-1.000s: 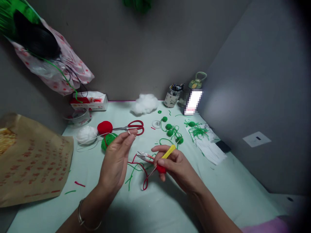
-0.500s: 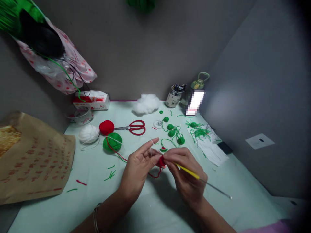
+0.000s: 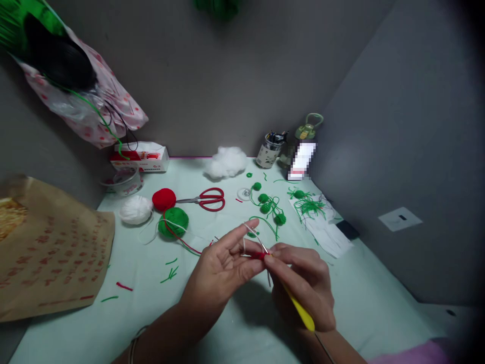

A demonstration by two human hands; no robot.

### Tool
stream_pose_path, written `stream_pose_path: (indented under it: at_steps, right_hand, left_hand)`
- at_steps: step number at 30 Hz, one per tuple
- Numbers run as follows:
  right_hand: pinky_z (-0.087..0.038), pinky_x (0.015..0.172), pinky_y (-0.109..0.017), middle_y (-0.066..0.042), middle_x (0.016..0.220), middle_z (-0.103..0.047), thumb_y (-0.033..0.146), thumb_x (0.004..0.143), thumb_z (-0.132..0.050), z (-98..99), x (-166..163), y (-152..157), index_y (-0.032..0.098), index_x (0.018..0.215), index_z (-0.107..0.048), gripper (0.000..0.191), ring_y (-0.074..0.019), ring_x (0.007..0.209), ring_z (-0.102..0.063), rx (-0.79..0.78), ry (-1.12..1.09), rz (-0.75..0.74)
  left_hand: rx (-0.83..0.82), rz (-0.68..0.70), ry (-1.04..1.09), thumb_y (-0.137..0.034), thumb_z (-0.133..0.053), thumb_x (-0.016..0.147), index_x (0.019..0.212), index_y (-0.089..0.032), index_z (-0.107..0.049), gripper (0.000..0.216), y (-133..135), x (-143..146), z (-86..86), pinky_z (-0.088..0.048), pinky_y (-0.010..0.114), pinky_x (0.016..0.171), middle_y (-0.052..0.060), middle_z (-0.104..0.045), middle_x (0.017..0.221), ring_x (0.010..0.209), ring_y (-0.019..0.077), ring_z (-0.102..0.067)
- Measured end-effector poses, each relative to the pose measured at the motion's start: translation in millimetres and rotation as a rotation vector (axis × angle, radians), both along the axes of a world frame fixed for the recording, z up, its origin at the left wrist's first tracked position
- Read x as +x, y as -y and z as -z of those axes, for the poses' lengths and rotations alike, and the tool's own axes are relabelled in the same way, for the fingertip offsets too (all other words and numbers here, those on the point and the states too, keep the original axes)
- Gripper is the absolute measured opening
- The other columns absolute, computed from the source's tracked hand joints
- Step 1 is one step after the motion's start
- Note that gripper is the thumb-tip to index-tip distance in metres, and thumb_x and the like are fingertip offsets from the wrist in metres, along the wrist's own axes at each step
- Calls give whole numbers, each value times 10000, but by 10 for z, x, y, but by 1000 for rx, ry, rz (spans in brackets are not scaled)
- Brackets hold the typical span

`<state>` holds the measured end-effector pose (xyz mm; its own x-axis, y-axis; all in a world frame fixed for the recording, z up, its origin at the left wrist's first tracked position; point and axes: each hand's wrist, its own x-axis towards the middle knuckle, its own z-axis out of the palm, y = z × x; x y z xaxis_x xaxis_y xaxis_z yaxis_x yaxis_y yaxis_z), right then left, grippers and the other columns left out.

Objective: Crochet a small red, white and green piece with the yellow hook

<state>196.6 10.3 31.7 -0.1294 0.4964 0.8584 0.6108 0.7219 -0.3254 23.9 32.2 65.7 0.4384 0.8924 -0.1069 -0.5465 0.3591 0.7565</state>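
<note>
My left hand (image 3: 217, 270) pinches a small red crochet piece (image 3: 258, 256) between thumb and fingers. White yarn (image 3: 244, 246) loops around its raised index finger. In my right hand (image 3: 310, 283) is a crochet hook (image 3: 302, 309) with a yellow handle, its tip close to the red piece and the white strand. Fingers hide part of the piece and the hook's tip. Strands run back toward a green yarn ball (image 3: 173, 222), a red yarn ball (image 3: 164, 199) and a white yarn ball (image 3: 136, 210) on the left.
Red-handled scissors (image 3: 212, 199) lie behind my hands, near white stuffing (image 3: 226, 163). Small green crocheted balls (image 3: 265, 208) and yarn scraps (image 3: 309, 206) spread to the right. A pen holder (image 3: 268, 153), phone (image 3: 302, 161) and bottle (image 3: 306, 131) stand behind; a paper bag (image 3: 71, 253) is at left.
My right hand has shifted slightly right and down, and the hook now points more steeply. The white yarn is drawn out between my left index finger and the hook.
</note>
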Motion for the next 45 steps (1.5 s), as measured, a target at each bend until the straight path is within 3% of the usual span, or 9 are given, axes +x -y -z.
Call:
stream_pose_path:
  at_steps: [4, 9, 11, 13, 21, 30, 35, 42, 45]
  right_hand:
    - [-561, 582, -326, -29, 853, -603, 94, 948, -690, -27, -135, -37, 368, 1265, -761, 425, -181, 745, -652, -27, -273, -37]
    - [-540, 651, -314, -38, 887, -663, 192, 966, -710, -91, -112, -86, 359, 1095, -814, 235, -185, 812, -658, -510, -528, -285]
    - [-529, 666, -315, -47, 877, -675, 304, 946, -750, -90, -72, -134, 310, 1004, -825, 95, -193, 819, -644, -633, -612, -377]
    - [-525, 690, -327, -54, 855, -668, 402, 937, -749, -77, -51, -177, 268, 936, -816, 150, -206, 834, -631, -689, -673, -437]
    - [-528, 773, -335, -44, 960, -697, 280, 1028, -629, -69, -40, -174, 287, 1122, -791, 187, -177, 856, -632, -589, -712, -367]
    - [-574, 702, -276, -9, 871, -676, 320, 1029, -631, -170, -85, -214, 258, 986, -776, 163, -133, 761, -650, -635, -860, -491]
    - [-589, 831, -294, -32, 1007, -758, 185, 1005, -649, -191, -102, -171, 289, 1048, -800, 188, -179, 1005, -695, -550, -527, -326]
    - [-608, 820, -370, -73, 1104, -770, 46, 947, -656, -133, -123, -88, 293, 1296, -730, 434, -230, 1009, -720, -226, -33, -116]
    - [-603, 804, -378, -74, 1094, -764, 60, 950, -660, -110, -95, -97, 301, 1311, -722, 438, -235, 998, -714, -198, -29, -101]
  left_hand:
    - [-24, -21, -42, -208, -886, 810, 1249, -298, -786, 459, -36, -2, 8, -533, 235, 809, -15, -762, 827, 802, 112, -696]
    - [-55, -16, -75, -277, -878, 829, 1300, -294, -755, 487, -67, -54, 39, -491, 224, 768, -10, -761, 852, 792, 109, -677]
    - [-56, -17, -87, -298, -863, 846, 1339, -286, -728, 511, -72, -72, 45, -483, 241, 790, -4, -752, 869, 808, 119, -678]
    - [-50, -20, -94, -304, -855, 853, 1371, -262, -703, 542, -75, -80, 43, -482, 268, 816, 2, -740, 874, 816, 135, -679]
    - [-59, -64, -101, -240, -846, 840, 1327, -218, -729, 501, -119, -110, -22, -454, 259, 785, -17, -677, 826, 795, 127, -627]
    - [13, -97, -131, -253, -807, 878, 1227, -278, -786, 351, -103, -75, 24, -470, 247, 821, -20, -683, 858, 836, 119, -629]
    - [15, -106, -131, -252, -869, 826, 1213, -306, -793, 398, -73, -10, 91, -495, 246, 801, -20, -727, 872, 827, 121, -667]
    - [-99, -174, -89, -330, -880, 825, 1257, -274, -776, 448, -24, 71, 178, -473, 224, 736, -12, -726, 841, 778, 114, -643]
    - [-230, -98, 19, -318, -889, 810, 1250, -229, -782, 461, -35, 75, 143, -484, 231, 780, 17, -729, 882, 819, 124, -640]
